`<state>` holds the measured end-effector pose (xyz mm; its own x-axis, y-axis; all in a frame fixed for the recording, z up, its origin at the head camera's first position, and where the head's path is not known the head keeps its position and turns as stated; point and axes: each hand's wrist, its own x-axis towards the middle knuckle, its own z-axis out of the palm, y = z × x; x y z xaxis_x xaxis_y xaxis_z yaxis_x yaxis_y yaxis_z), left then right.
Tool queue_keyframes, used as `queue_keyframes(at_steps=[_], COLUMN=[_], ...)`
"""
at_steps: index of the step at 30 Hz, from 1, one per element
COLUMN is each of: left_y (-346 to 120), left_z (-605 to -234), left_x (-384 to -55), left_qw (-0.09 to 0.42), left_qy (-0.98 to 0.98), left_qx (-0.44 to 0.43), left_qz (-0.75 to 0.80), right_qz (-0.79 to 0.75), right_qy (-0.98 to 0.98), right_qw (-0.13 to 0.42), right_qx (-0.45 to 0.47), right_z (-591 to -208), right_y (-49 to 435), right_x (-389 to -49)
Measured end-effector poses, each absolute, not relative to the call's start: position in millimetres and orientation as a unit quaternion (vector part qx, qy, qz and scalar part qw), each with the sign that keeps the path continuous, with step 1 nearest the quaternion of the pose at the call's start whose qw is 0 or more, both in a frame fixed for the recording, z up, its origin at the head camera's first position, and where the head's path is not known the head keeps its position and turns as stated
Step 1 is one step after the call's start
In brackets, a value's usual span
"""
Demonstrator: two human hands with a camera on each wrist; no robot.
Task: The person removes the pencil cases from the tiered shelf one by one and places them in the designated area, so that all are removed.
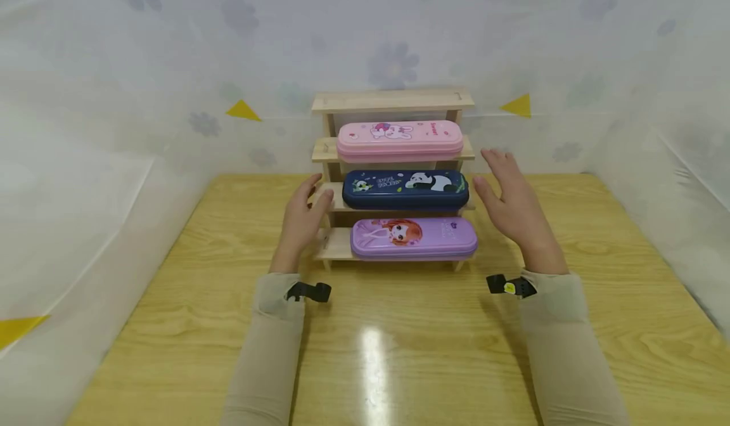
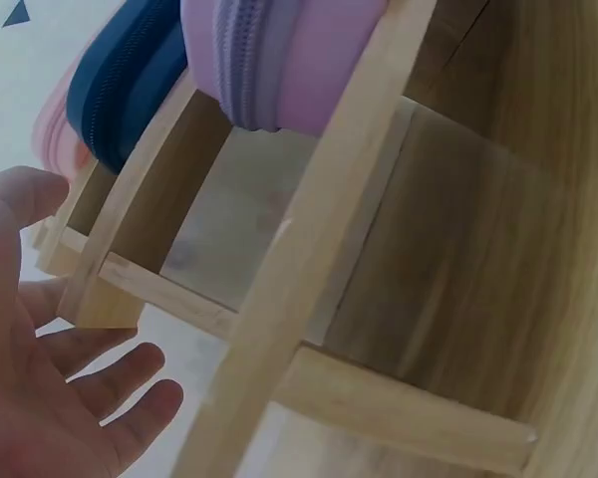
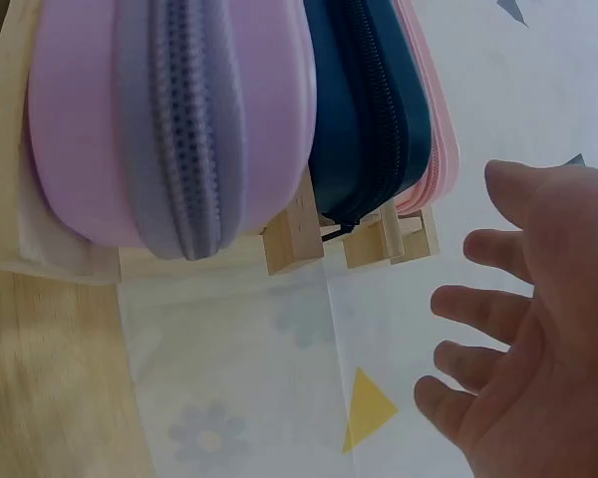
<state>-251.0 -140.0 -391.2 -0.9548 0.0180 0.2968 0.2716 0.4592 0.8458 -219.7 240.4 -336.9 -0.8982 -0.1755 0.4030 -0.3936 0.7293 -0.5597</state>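
Observation:
Three zippered pencil cases lie on a stepped wooden rack [image 1: 389,101]: a pink one [image 1: 399,139] with a rabbit, a navy one [image 1: 406,189] with a panda below it, and a purple one [image 1: 414,237] with a red-haired girl on the lowest step. My left hand [image 1: 301,219] is beside the rack's left side, level with the navy case; in the left wrist view its loosely spread fingers [image 2: 110,378] hold nothing. On the other side, my right hand [image 1: 516,207] stands off the right ends of the cases, fingers extended and apart from them.
The rack stands at the back of a wood-grain table [image 1: 365,324], and its top step bears no case. Behind and at both sides hangs a pale flowered sheet [image 1: 393,33] with yellow triangles. A wrist camera on a black strap [image 1: 310,291] sits at each cuff.

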Motion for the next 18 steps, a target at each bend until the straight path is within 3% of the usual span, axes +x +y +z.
queue_keyframes(at_steps=[10,18], left_y=[-124,-117], left_z=[-399,-404], left_x=[-250,-249], left_qw=[0.143,0.147], left_qy=[-0.813,-0.807], left_qx=[-0.051,-0.018], left_qz=[-0.562,-0.572], right_qz=[0.367,0.382], right_qy=[-0.864,-0.861], right_qw=[0.285,0.271], right_qx=[0.195,0.200], right_z=[-344,-337], right_y=[234,223], right_x=[-232,-237])
